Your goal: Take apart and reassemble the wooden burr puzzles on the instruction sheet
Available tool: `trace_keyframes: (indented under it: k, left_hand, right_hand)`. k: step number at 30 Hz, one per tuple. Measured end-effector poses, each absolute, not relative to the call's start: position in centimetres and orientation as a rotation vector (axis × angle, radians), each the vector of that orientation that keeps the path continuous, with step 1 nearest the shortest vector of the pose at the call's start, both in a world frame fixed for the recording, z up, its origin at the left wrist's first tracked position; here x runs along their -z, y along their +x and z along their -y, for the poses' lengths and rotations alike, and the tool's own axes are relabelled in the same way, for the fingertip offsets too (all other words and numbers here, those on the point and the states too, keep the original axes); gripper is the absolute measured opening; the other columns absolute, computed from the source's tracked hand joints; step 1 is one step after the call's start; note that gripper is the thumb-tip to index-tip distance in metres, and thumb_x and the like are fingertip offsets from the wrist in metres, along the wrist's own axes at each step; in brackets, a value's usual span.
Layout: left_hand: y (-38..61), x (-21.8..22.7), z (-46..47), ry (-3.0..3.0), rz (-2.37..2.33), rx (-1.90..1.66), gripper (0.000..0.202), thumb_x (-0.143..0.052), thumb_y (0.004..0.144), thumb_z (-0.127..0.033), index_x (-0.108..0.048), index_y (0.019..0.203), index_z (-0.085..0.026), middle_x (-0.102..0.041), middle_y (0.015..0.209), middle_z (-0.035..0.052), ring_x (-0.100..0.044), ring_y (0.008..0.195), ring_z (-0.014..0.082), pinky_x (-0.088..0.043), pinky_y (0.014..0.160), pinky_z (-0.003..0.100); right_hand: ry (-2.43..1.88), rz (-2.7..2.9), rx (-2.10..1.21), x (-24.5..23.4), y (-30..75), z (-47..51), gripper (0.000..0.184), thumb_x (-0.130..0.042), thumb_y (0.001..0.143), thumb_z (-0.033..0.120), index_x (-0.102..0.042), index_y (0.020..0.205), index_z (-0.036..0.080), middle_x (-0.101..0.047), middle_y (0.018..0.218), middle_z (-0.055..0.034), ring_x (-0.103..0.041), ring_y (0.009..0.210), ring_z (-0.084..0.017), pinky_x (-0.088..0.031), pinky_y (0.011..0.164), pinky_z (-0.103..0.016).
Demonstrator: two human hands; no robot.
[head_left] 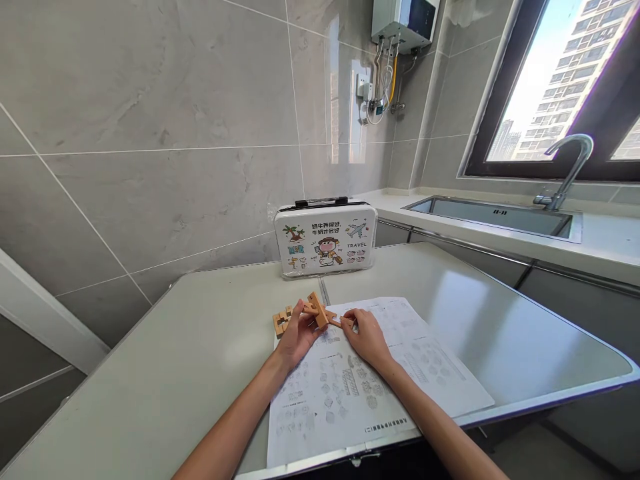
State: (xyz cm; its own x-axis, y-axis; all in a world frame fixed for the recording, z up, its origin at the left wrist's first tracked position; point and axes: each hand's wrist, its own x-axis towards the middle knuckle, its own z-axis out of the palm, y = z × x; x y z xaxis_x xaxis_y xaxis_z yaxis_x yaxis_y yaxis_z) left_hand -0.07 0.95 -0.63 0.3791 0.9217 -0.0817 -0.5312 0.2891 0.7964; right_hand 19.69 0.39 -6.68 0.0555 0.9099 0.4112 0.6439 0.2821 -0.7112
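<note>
My left hand (299, 333) pinches a notched wooden puzzle piece (318, 309), holding it tilted above a printed instruction sheet (365, 387). My right hand (364, 333) has its fingers closed on a second wooden piece (336, 321) that meets the first one. A small cluster of more wooden pieces (281, 321) lies on the table just left of my left hand, at the sheet's far left corner.
A white cartoon-printed case (325, 241) stands upright at the back of the grey table (175, 373), against the tiled wall. To the right are a steel sink (493, 215) with a tap (567, 170) under a window. A water heater (405, 20) hangs on the wall.
</note>
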Motion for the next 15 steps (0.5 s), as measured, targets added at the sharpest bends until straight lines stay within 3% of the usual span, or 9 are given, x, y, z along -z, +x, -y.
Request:
trace_keyframes:
  k: [4,11,15]
  left_hand:
    - [0.1,0.6,-0.9,0.786,-0.627,-1.065,0.056,-0.074,0.082,-0.065,-0.079,0.092,-0.011,-0.076,0.106,0.0158,-0.068,0.101,0.0235,-0.052,0.094,0.033]
    - [0.2,1.1,-0.9,0.826,-0.673,-1.117,0.048,-0.078,0.080,-0.062,-0.077,0.089,-0.015,-0.076,0.107,0.0124,-0.067,0.109,0.0252,-0.046,0.106,0.036]
    - [0.3,1.6,-0.8,0.984,-0.655,-1.074,0.047,-0.075,0.086,-0.058,-0.076,0.103,-0.014,-0.075,0.111,0.0133,-0.067,0.111,0.0271,-0.047,0.104,0.038]
  right_hand:
    - [-1.452,1.635,-0.317,6.6,19.7,-0.3,0.017,-0.056,0.096,0.034,-0.066,0.096,0.021,-0.069,0.096,-0.0092,-0.062,0.096,-0.029,-0.049,0.088,-0.045]
    - [-1.114,1.556,-0.407,4.0,19.2,0.8,0.026,-0.060,0.095,0.035,-0.066,0.118,0.023,-0.062,0.114,-0.0097,-0.063,0.100,-0.024,-0.055,0.091,-0.043]
    - [-0.922,1.662,-0.564,3.2,18.6,1.7,0.038,-0.067,0.093,0.034,-0.066,0.131,0.031,-0.053,0.127,-0.0098,-0.060,0.115,-0.024,-0.059,0.096,-0.042]
